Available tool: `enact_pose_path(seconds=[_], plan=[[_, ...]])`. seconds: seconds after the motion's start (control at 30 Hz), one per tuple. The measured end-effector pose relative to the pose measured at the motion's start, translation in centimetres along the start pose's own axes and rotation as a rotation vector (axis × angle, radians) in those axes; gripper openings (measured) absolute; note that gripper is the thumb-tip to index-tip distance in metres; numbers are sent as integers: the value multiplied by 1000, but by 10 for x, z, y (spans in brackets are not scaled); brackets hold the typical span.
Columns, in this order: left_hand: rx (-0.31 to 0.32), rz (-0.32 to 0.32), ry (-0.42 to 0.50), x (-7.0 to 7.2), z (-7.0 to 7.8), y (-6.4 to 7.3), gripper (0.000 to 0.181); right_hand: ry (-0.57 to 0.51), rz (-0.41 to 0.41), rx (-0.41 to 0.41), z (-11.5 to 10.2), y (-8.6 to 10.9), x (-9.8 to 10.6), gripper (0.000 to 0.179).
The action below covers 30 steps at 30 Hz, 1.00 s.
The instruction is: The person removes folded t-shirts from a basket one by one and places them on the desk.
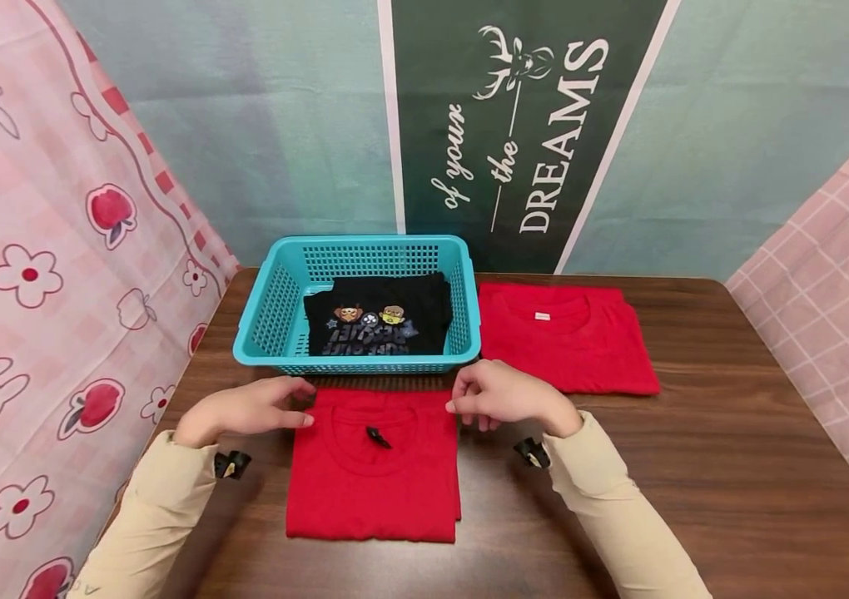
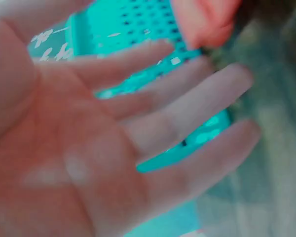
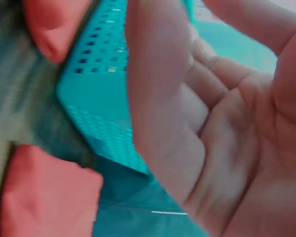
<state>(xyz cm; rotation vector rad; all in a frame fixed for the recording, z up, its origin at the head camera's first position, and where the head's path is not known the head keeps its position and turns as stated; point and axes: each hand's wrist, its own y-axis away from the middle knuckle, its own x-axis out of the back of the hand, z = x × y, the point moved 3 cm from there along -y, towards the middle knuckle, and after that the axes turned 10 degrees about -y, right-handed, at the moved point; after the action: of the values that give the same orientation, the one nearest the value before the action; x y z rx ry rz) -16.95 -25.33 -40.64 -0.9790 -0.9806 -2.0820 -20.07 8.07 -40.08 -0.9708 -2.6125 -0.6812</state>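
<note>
A folded red T-shirt (image 1: 375,499) lies flat in front of the person, its round neckline up and a small black tag (image 1: 378,438) inside the collar. At its upper left corner is the left hand (image 1: 255,408), whose fingers are spread and hold nothing in the left wrist view. The right hand (image 1: 503,395) hovers by the upper right corner, fingers loosely bent; its palm (image 3: 237,143) is bare in the right wrist view. Just beyond the shirt stands a turquoise plastic basket (image 1: 357,366) with a folded black printed T-shirt (image 1: 379,316) inside.
To the basket's right, another folded red T-shirt (image 1: 567,349) with a white neck label lies on the brown wooden table (image 1: 754,466). Behind the table hangs a green printed cloth (image 1: 305,116). Pink patterned cloth (image 1: 50,333) borders the left side.
</note>
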Motion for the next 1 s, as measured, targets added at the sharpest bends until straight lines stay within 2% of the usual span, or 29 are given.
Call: enact_pose_path(seconds=[0.13,0.27,0.4,0.5,0.63,0.8,0.9,1.0], plan=[[-34,-64,74,11,4,13,52,-57,-4,57,-13,7,10,16],[-121,-69,217,20,7,18,42,-113,88,104,-23,7,18,14],[-219,-1,348,29,14,16,32,-137,213,162,-28,1,21,13],[-226,94,408,37,18,10,29,-161,286,196,-28,-7,21,16],[-157,231,480,45,18,-1,29,-175,374,216,-26,-19,18,22],[-11,362,516,49,13,-18,34,-123,453,209,-25,-34,13,27],[77,413,512,49,11,-30,37,-50,467,192,-23,-46,9,29],[152,436,513,47,9,-46,39,92,488,163,-23,-61,5,35]])
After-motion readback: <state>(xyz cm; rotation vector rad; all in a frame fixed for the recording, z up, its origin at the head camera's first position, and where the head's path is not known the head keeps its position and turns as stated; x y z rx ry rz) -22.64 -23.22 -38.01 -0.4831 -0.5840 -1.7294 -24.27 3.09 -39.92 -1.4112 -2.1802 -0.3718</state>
